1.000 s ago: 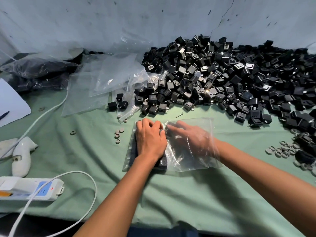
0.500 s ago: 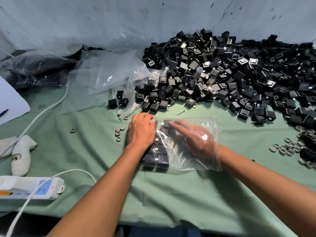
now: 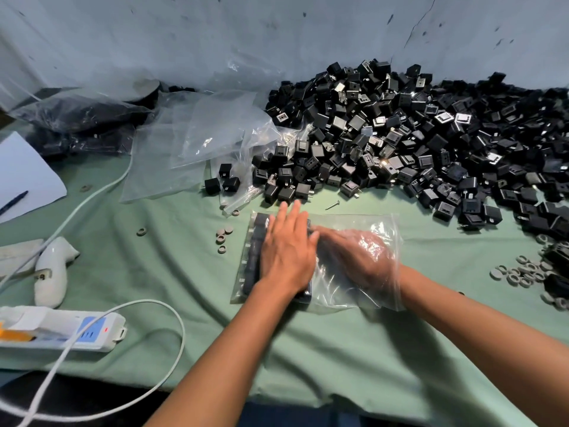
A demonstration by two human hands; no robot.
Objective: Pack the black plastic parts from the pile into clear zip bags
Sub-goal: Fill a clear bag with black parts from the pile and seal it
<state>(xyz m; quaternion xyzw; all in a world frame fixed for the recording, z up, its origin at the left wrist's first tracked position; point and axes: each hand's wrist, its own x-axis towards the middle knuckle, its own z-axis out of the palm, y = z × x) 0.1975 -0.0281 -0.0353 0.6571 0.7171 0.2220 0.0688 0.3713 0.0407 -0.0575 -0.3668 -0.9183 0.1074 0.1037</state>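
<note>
Left hand: the left hand is lying flat, palm down, on top of the clear zip bag, with its fingers straight and close together, pointing away from the person and pressing on the bag's left half.
Right hand: the right hand is sitting inside the bag, showing through the plastic; its fingers are stretched out toward the left hand, nearly touching it, and are gripping nothing that can be seen.
Bag: it is lying flat on the green cloth just in front of the person, with its opening facing right around the right wrist.
Packed parts: black parts are sitting in rows in the left end of the bag, partly under the left hand.
Pile: the big heap of black plastic parts is spreading along the back and right of the table, against the pale wall, its near edge lying close to the bag.
Spare bags: empty clear bags are lying left of the pile, with a few loose black parts beside them.
Filled bags: dark packed bags are resting at the far left.
Small bits: grey rings are lying left of the bag, more grey rings at the right edge, and a screw between bag and pile.
Left edge: a power strip with a white cable, a white tool and a sheet of paper are lying there.
</note>
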